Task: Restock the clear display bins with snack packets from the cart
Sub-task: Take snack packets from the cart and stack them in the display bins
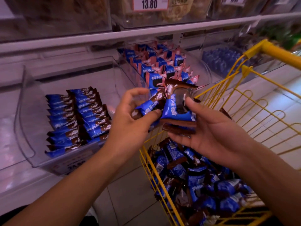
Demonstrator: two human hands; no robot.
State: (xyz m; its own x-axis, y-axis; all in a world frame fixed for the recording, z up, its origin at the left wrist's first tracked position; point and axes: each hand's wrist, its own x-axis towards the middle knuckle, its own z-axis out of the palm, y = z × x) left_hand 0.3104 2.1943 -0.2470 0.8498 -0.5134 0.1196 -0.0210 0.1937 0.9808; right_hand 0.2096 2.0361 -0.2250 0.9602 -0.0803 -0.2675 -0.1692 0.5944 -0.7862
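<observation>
The left hand (130, 118) pinches one small blue and brown snack packet (150, 106) between its thumb and fingers. The right hand (210, 128) is just beside it, palm up, and holds a little stack of the same blue and brown packets (178, 110), with its thumb pressed on the top one. The two hands are very close and the packets they hold touch each other. Both hands are in the air above the near left corner of the yellow wire cart (254, 101).

Down in the cart, under the right hand, lies a loose heap of blue and brown packets (200, 178). The right arm covers part of that heap.

To the left of the hands is a clear plastic display bin (26, 115) with two tidy rows of blue and brown packets (76, 121) standing on edge. A white price label (73, 165) on the front of the bin is too blurry to read.

Behind the hands, farther away, is another clear bin holding blue and pink packets (162, 66). The hands hide its near edge. On the far right, a bin of blue packets (221, 59) is blurry. Up on the top shelf, a white price tag (149, 4) says 13.80, and its top is cut off.
</observation>
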